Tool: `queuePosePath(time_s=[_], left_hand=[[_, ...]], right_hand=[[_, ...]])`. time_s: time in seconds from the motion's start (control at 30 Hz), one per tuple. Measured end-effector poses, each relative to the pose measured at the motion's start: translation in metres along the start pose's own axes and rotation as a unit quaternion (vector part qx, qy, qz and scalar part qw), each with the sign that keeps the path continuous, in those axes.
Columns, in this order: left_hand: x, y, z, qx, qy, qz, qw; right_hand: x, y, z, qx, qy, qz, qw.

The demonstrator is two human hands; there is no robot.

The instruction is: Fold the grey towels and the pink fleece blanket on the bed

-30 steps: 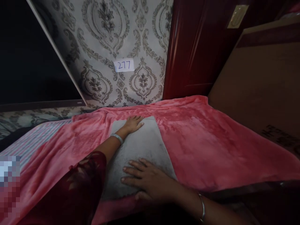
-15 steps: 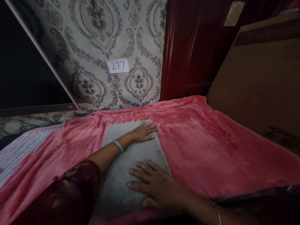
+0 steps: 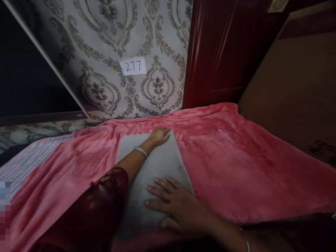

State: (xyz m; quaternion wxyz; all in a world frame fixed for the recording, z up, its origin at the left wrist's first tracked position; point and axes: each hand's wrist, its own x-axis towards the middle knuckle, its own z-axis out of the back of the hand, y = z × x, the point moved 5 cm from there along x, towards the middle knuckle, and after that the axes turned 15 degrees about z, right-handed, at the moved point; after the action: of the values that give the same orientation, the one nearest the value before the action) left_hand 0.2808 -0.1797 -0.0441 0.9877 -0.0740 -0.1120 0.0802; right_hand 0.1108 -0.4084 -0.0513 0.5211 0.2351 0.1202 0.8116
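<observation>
A grey rectangular cloth or mat point(image 3: 147, 168), smooth and flat, lies on the pink plush blanket point(image 3: 223, 168). At its far right corner is my left hand point(image 3: 159, 135), fingers curled and closed on the edge; a bracelet circles that wrist. My right hand point(image 3: 178, 204) rests on the near right part of the grey cloth, palm down with fingers spread. The near edge of the cloth is dark and partly hidden by my arms.
A striped sheet point(image 3: 34, 159) shows at the left beneath the blanket. Behind stand a patterned wall with a paper label point(image 3: 133, 66) reading 277 and a dark red wooden panel point(image 3: 220, 45). A large cardboard box point(image 3: 294, 84) is at the right, a dark screen point(image 3: 34, 70) at the left.
My left hand has gone from lying flat with fingers stretched to curled at the cloth's far right corner, slightly farther away. My right hand stays spread on the cloth. The view shifted slightly.
</observation>
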Motion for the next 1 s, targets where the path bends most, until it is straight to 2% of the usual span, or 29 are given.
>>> queuePosePath(time_s=[0.1,0.2,0.33,0.43,0.53,0.63,0.8,0.9,1.0], left_hand=[[-0.008,-0.01,0.015,0.011,-0.01,0.014,1.0],[-0.032,-0.017,0.035,-0.036,0.004,-0.019,0.999],[-0.105,-0.019,0.065,-0.17,0.069,-0.084,0.979],[-0.171,-0.012,0.081,-0.236,0.129,-0.078,0.96],[-0.223,-0.003,0.083,-0.239,0.154,-0.054,0.957],[-0.253,0.004,0.069,-0.181,0.153,-0.055,0.97],[-0.263,0.011,0.049,-0.087,0.129,-0.085,0.984],[-0.252,0.02,0.045,-0.046,0.118,-0.111,0.986],[-0.234,0.036,0.046,-0.021,0.094,-0.109,0.989]], right_hand=[[0.0,-0.001,-0.004,-0.024,0.002,0.001,1.0],[-0.004,-0.003,-0.007,-0.042,0.006,0.001,0.999],[-0.005,0.001,-0.002,-0.036,-0.008,0.01,0.999],[0.013,0.013,0.004,-0.034,-0.036,0.029,0.998],[0.045,0.032,-0.003,-0.041,-0.033,0.093,0.994],[0.073,0.043,-0.024,-0.05,0.01,0.148,0.988],[0.079,0.04,-0.049,-0.09,0.052,0.154,0.983],[0.075,0.039,-0.051,-0.075,0.064,0.145,0.985],[0.075,0.039,-0.05,-0.063,0.075,0.132,0.986]])
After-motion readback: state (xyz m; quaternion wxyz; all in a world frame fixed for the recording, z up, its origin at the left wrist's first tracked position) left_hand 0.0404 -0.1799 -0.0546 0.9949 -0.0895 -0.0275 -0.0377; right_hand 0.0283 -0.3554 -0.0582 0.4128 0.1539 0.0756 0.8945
